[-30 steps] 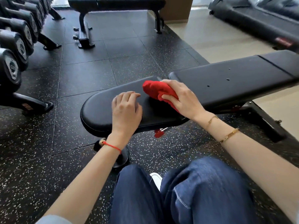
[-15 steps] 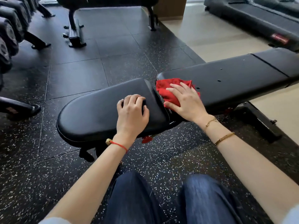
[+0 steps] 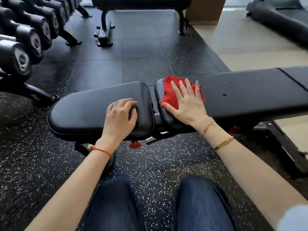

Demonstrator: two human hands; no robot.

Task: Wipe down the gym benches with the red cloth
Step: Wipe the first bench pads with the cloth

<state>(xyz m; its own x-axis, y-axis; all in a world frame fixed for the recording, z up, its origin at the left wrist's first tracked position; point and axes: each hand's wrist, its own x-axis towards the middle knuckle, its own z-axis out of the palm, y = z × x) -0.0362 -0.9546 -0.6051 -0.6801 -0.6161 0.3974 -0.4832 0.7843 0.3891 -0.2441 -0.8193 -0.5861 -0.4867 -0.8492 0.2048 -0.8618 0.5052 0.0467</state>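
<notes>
Since a second ago my right hand (image 3: 186, 104) has carried the cloth (image 3: 173, 92) off the seat pad (image 3: 93, 110), over the gap, onto the near end of the back pad (image 3: 250, 94), and its fingers have gone from curled around the cloth to spread flat on top of it.

Nearest me are my knees (image 3: 113, 205) in dark jeans, above speckled rubber floor (image 3: 158, 160). My left wrist wears a red cord (image 3: 101, 150); my right forearm wears two gold bracelets (image 3: 223, 144).

My left hand (image 3: 120, 117) rests on the right part of the seat pad, fingers bent loosely with the tips on the vinyl, holding nothing. My right hand lies palm down with straight, splayed fingers, pressing the bunched cloth against the back pad rather than clutching it. The cloth shows beyond my fingertips and on both sides of my hand, touching the pad's left edge. Under the bench (image 3: 216, 117) a red knob (image 3: 134, 145) hangs near the hinge.

Farther off, dumbbells (image 3: 21, 47) sit on a rack at the left, a second bench (image 3: 141, 2) stands across the dark tiles, and a treadmill (image 3: 280, 19) rests on pale floor at the far right.
</notes>
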